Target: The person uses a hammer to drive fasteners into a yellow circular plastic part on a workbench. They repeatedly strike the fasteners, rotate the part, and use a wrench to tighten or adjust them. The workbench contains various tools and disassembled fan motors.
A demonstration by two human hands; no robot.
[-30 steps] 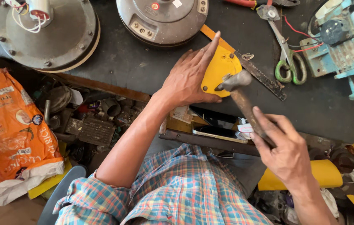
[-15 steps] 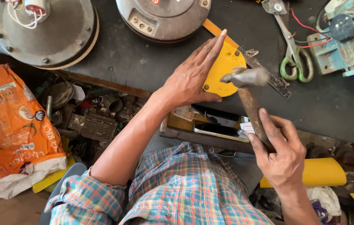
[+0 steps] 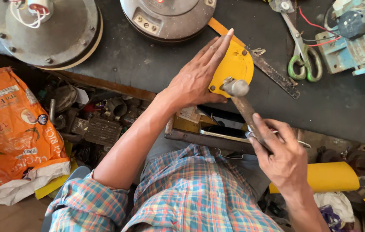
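My left hand [image 3: 197, 79] lies flat and open on the yellow metal plate [image 3: 234, 68] at the bench [image 3: 148, 60] edge. My right hand [image 3: 281, 157] grips the hammer [image 3: 242, 101] by its handle, head touching the plate. The plate looks stiff and thin, likely to skid unless pinned.

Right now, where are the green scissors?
In the head view, the green-handled scissors lie at the upper right of the dark workbench, between the hacksaw blade and the blue machine.

A short-sleeved plaid shirt [image 3: 199, 193] in blue, orange and yellow checks; both forearms are bare down to the fingers [image 3: 217, 47].
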